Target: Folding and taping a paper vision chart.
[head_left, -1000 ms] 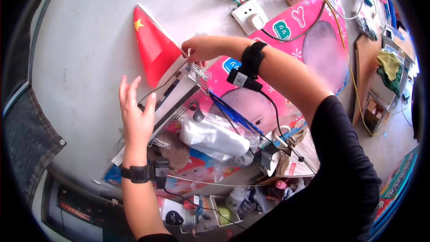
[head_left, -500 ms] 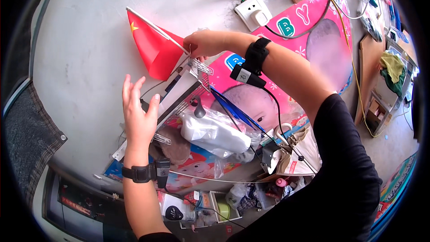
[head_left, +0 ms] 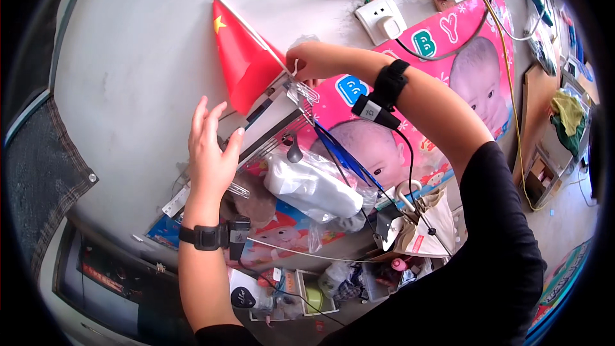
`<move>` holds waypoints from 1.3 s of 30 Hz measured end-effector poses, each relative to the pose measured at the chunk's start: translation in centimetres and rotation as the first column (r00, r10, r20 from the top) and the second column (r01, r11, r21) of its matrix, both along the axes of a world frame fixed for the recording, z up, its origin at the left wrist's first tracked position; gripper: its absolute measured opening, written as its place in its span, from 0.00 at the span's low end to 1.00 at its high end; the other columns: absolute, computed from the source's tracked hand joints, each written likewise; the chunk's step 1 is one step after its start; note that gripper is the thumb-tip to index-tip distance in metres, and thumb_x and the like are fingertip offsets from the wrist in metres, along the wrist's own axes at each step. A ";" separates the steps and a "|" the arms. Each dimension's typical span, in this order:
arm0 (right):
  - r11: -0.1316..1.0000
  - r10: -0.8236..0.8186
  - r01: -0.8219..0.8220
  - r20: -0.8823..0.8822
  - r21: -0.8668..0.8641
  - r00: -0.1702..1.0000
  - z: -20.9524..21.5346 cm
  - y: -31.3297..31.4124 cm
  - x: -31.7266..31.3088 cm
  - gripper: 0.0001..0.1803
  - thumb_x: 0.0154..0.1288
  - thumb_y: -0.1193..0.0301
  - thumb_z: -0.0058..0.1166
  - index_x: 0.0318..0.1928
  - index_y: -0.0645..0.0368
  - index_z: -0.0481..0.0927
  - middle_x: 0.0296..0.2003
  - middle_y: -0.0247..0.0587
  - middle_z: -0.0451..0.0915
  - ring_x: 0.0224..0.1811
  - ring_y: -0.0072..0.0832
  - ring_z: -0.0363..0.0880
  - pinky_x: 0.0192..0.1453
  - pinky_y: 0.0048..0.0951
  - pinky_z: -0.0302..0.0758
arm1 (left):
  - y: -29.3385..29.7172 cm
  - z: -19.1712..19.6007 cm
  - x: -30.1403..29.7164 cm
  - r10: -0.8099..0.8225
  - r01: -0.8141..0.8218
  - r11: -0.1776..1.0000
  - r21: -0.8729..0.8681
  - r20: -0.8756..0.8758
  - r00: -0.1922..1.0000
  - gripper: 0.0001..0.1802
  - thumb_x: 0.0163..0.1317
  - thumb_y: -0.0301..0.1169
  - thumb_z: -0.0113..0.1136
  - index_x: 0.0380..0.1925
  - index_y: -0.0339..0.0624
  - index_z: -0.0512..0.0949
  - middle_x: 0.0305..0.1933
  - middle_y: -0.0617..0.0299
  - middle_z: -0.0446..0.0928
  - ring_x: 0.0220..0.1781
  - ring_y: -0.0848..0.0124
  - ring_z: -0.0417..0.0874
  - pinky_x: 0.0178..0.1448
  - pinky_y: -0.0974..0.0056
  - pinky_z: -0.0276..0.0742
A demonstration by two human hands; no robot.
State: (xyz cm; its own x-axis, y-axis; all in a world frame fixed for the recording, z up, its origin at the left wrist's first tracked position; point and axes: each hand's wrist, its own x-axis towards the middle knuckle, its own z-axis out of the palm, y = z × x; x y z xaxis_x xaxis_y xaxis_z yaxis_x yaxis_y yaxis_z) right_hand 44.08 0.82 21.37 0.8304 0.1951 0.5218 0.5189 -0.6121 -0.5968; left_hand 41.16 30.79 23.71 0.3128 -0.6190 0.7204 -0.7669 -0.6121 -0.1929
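My left hand (head_left: 214,150) is raised beside the left side of a metal wire rack (head_left: 272,138) fixed on the wall, its fingers spread and nothing visible in them. At the rack's top end my right hand (head_left: 309,63) has its fingers curled downward, next to the lower end of a small red flag's white pole (head_left: 253,31). What those fingers hold, if anything, is hidden. The red flag (head_left: 243,67) hangs tilted on its pole against the wall. Bent wire hooks (head_left: 302,93) lie just below my right hand. Something translucent (head_left: 305,40) shows behind that hand.
A white roll in clear plastic (head_left: 314,186), a dark ladle-shaped piece (head_left: 294,152) and blue straps (head_left: 339,154) hang under the rack. A pink poster (head_left: 432,112) covers the wall, with a white socket (head_left: 380,19) above. Paper bags (head_left: 429,224) hang lower right; bins (head_left: 314,295) stand below.
The whole view has shifted, so the flag, rack and poster sit further right. My right hand stays at the rack's top end, and my left hand remains spread beside the rack.
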 end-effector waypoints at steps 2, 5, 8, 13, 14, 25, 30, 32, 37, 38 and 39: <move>1.000 -0.008 0.008 0.019 0.021 1.000 -0.2 -0.3 -0.2 0.13 0.60 0.72 0.58 0.43 0.65 0.78 0.29 0.45 0.84 0.28 0.32 0.86 0.30 0.29 0.82 | -0.1 -0.1 0.0 -0.006 0.006 1.000 -0.010 -0.013 1.000 0.26 0.61 0.29 0.63 0.60 0.42 0.72 0.74 0.47 0.58 0.72 0.50 0.63 0.71 0.52 0.63; 1.000 0.006 -0.006 0.056 0.010 0.998 0.0 -0.3 -0.7 0.12 0.60 0.71 0.56 0.42 0.66 0.78 0.29 0.45 0.83 0.28 0.31 0.85 0.30 0.30 0.82 | 0.4 -0.1 0.3 -0.010 0.010 1.000 -0.002 0.006 1.000 0.26 0.61 0.29 0.63 0.61 0.41 0.72 0.73 0.46 0.58 0.70 0.49 0.66 0.70 0.52 0.65; 1.000 0.012 -0.013 0.074 0.009 0.997 0.1 -0.7 -1.1 0.12 0.61 0.70 0.54 0.41 0.66 0.78 0.29 0.43 0.83 0.28 0.30 0.84 0.30 0.30 0.81 | 0.5 -0.1 0.1 -0.023 0.024 1.000 -0.014 0.011 1.000 0.26 0.61 0.30 0.64 0.60 0.41 0.72 0.73 0.45 0.59 0.70 0.49 0.67 0.69 0.53 0.67; 0.997 -0.056 0.060 0.077 -0.042 0.995 0.3 -0.5 -1.9 0.10 0.67 0.69 0.52 0.39 0.64 0.79 0.29 0.40 0.83 0.29 0.28 0.83 0.36 0.29 0.80 | 0.7 -0.3 0.3 -0.016 0.016 1.000 -0.027 0.018 1.000 0.25 0.61 0.30 0.64 0.59 0.40 0.72 0.72 0.45 0.59 0.69 0.49 0.68 0.68 0.52 0.69; 0.997 -0.052 0.056 0.082 -0.052 0.995 0.3 -0.1 -2.1 0.10 0.67 0.69 0.52 0.39 0.64 0.79 0.29 0.40 0.83 0.29 0.28 0.83 0.36 0.29 0.80 | 1.0 -0.4 0.3 -0.011 0.011 0.999 -0.030 0.013 1.000 0.25 0.61 0.30 0.64 0.59 0.40 0.72 0.72 0.45 0.59 0.69 0.48 0.68 0.68 0.52 0.68; 0.964 -0.264 0.252 0.230 0.082 0.937 0.9 1.9 0.2 0.15 0.59 0.60 0.56 0.38 0.58 0.85 0.30 0.47 0.84 0.35 0.43 0.84 0.45 0.39 0.78 | 0.6 -1.0 -0.1 -0.032 0.034 0.999 -0.028 0.057 0.998 0.26 0.60 0.30 0.64 0.59 0.42 0.72 0.73 0.46 0.60 0.69 0.47 0.68 0.69 0.50 0.66; 0.957 -0.208 0.190 0.060 0.220 0.976 0.6 1.7 -0.5 0.14 0.65 0.64 0.57 0.38 0.64 0.84 0.25 0.39 0.83 0.23 0.25 0.83 0.31 0.27 0.80 | 1.9 -0.9 -0.4 -0.017 0.018 1.000 -0.025 0.064 0.998 0.26 0.60 0.29 0.64 0.59 0.42 0.72 0.72 0.46 0.60 0.69 0.47 0.68 0.69 0.49 0.66; 0.963 -0.198 0.191 0.018 0.188 0.980 0.5 1.6 -0.3 0.14 0.65 0.64 0.58 0.36 0.65 0.84 0.23 0.38 0.82 0.22 0.23 0.82 0.28 0.26 0.79 | 2.4 -1.0 0.0 -0.010 0.012 0.999 -0.032 0.036 0.999 0.25 0.60 0.29 0.63 0.58 0.41 0.72 0.72 0.45 0.60 0.68 0.47 0.68 0.69 0.49 0.66; 0.968 -0.197 0.185 0.055 0.170 0.979 0.3 1.2 0.3 0.17 0.63 0.60 0.60 0.34 0.64 0.84 0.23 0.41 0.83 0.23 0.26 0.84 0.30 0.28 0.81 | 2.7 -1.2 -0.1 0.021 -0.020 1.000 -0.004 0.077 0.997 0.25 0.60 0.29 0.63 0.58 0.40 0.73 0.71 0.45 0.61 0.67 0.47 0.69 0.67 0.50 0.68; 0.968 -0.200 0.188 0.057 0.168 0.978 0.2 1.2 0.3 0.17 0.62 0.60 0.60 0.35 0.64 0.84 0.23 0.41 0.83 0.23 0.26 0.84 0.30 0.28 0.81 | 2.7 -1.2 -0.1 0.024 -0.024 1.000 -0.002 0.082 0.996 0.25 0.60 0.29 0.64 0.57 0.40 0.73 0.71 0.45 0.62 0.67 0.47 0.69 0.67 0.50 0.68; 0.968 -0.199 0.188 0.052 0.166 0.979 0.2 1.3 0.2 0.17 0.62 0.60 0.60 0.35 0.64 0.84 0.23 0.41 0.83 0.23 0.26 0.84 0.30 0.28 0.81 | 2.8 -1.2 -0.1 0.025 -0.025 1.000 -0.002 0.077 0.997 0.25 0.60 0.29 0.64 0.57 0.40 0.73 0.71 0.45 0.62 0.67 0.47 0.69 0.67 0.50 0.68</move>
State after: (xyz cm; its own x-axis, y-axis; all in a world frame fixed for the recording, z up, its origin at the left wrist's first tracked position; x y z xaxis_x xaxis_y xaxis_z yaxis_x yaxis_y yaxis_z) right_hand 44.24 2.15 21.54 0.8061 -0.0560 0.5891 0.4423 -0.6044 -0.6626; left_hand 41.09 33.64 22.46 0.2723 -0.6105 0.7438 -0.7342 -0.6315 -0.2495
